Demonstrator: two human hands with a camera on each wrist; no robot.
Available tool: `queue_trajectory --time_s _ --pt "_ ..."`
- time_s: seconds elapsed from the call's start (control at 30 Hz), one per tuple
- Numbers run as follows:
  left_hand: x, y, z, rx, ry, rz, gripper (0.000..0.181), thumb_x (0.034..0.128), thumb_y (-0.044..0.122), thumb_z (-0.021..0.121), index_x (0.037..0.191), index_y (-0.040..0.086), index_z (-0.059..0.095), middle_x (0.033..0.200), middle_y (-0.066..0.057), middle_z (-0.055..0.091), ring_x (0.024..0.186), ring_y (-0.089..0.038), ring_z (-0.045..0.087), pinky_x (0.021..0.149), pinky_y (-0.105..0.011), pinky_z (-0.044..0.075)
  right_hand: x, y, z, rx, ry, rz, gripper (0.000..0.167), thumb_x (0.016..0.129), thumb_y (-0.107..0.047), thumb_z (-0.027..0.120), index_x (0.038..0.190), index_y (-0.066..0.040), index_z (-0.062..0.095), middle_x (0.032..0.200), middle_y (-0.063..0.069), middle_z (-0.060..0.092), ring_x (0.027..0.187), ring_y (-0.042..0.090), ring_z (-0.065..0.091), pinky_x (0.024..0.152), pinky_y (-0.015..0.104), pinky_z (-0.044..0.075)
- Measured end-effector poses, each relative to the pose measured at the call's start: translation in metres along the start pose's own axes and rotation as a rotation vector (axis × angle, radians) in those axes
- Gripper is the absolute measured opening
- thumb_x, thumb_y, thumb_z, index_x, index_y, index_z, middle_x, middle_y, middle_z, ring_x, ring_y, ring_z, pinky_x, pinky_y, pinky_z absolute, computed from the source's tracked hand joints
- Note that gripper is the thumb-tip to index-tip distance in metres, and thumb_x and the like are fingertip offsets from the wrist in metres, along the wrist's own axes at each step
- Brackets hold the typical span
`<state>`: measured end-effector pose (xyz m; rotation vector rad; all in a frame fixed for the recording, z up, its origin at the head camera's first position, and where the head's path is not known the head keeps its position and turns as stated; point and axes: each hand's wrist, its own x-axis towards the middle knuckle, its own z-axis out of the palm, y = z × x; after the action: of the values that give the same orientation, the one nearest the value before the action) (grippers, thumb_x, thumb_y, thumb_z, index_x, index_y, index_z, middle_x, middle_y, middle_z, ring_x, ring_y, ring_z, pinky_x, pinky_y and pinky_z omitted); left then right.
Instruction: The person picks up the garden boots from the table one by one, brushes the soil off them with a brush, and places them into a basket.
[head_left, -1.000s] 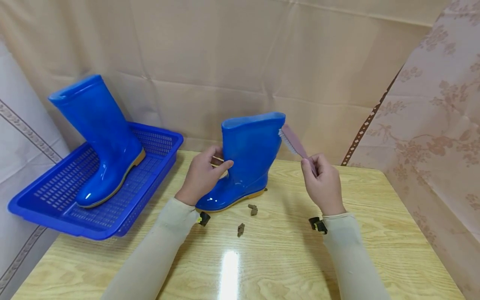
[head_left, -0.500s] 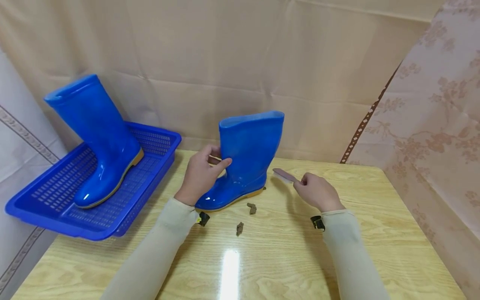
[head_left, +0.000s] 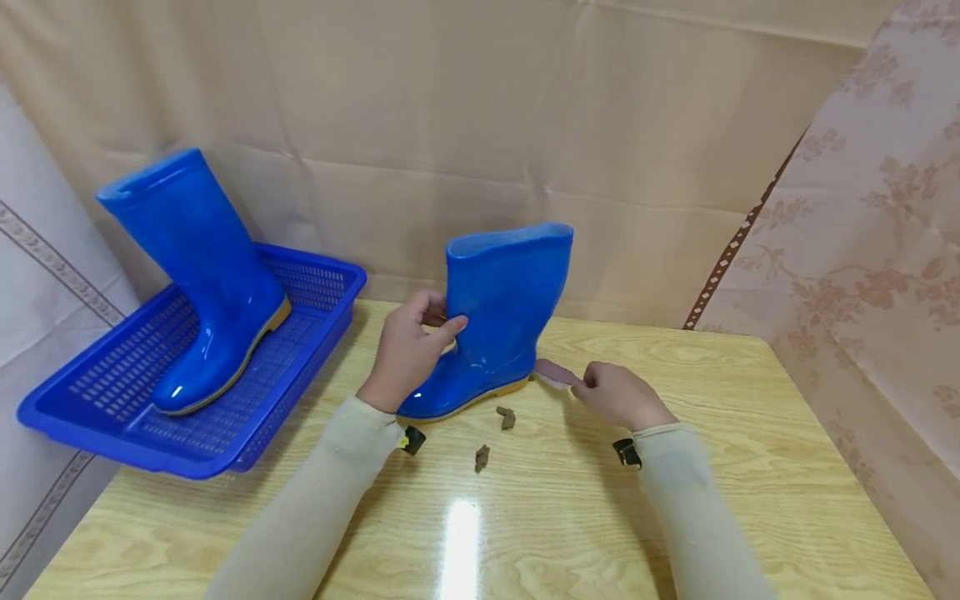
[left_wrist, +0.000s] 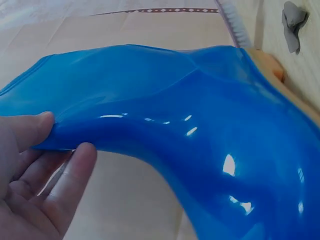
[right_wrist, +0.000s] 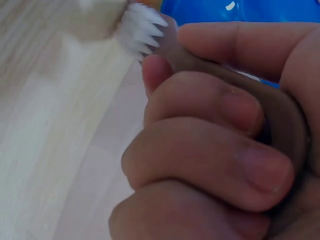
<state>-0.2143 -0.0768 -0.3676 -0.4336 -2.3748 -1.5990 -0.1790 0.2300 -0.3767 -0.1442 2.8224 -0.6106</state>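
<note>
A blue rain boot (head_left: 506, 308) with a yellow sole stands upright on the table (head_left: 570, 533). My left hand (head_left: 408, 354) holds the front of its shaft above the ankle, thumb on the near side; in the left wrist view the thumb lies against the blue boot (left_wrist: 150, 85). My right hand (head_left: 622, 396) grips the handle of a pinkish scrub brush (head_left: 553, 372), its head at the boot's heel. White bristles show on the brush (right_wrist: 142, 30) in the right wrist view, with fingers curled round the handle. Brown clumps (head_left: 507, 418) lie beside the sole.
At the left, a blue plastic basket (head_left: 296, 367) holds a second blue boot (head_left: 213, 267), leaning back on its heel. Another brown clump (head_left: 482, 458) lies nearer the front. A beige cloth (head_left: 390, 125) hangs behind the table and a floral cloth (head_left: 885, 283) at the right.
My right hand has brought the brush down from the top rear of the shaft to the heel, turning it nearly flat. My left hand and the boot have stayed nearly still.
</note>
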Motion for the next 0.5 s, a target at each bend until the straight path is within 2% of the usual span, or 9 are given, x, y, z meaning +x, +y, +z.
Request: queue_trajectory --time_s 0.17,0.3,0.4,0.5 --pt "0.000 -0.002 0.003 -0.047 0.043 0.023 0.018 0.0984 0.025 0.074 0.110 0.013 0.068 0.104 -0.002 0.072 0.097 -0.017 0.067 0.076 -0.036 0.062 0.003 0.000 0.006 -0.013 -0.023 -0.029 0.023 0.104 -0.024 0.058 0.091 -0.007 0.063 0.072 0.002 0.050 0.063 0.017 0.047 0.058 0.032 0.036" --pt "0.001 -0.003 0.000 -0.089 0.109 0.028 0.018 0.0973 0.025 0.075 0.108 0.012 0.069 0.102 -0.003 0.072 0.093 -0.017 0.068 0.072 -0.034 0.062 0.003 0.000 0.004 -0.016 -0.051 -0.030 0.025 0.105 -0.026 0.055 0.101 -0.004 0.068 0.076 0.003 0.055 0.065 0.018 0.049 0.059 0.033 0.038" --pt "0.001 -0.003 -0.001 -0.115 0.143 0.036 0.018 0.0969 0.023 0.076 0.108 0.010 0.069 0.101 -0.005 0.072 0.087 -0.018 0.070 0.072 -0.032 0.062 0.000 0.002 -0.001 0.003 -0.030 -0.013 0.030 0.106 -0.028 0.053 0.109 -0.004 0.069 0.081 0.004 0.059 0.066 0.018 0.049 0.059 0.034 0.039" --pt "0.001 -0.002 -0.002 -0.116 0.152 0.036 0.018 0.0969 0.023 0.075 0.107 0.009 0.069 0.101 -0.006 0.073 0.085 -0.019 0.070 0.072 -0.031 0.061 -0.002 0.002 -0.005 0.049 -0.021 -0.027 0.032 0.106 -0.030 0.052 0.105 -0.003 0.069 0.078 0.004 0.057 0.065 0.018 0.047 0.059 0.034 0.038"
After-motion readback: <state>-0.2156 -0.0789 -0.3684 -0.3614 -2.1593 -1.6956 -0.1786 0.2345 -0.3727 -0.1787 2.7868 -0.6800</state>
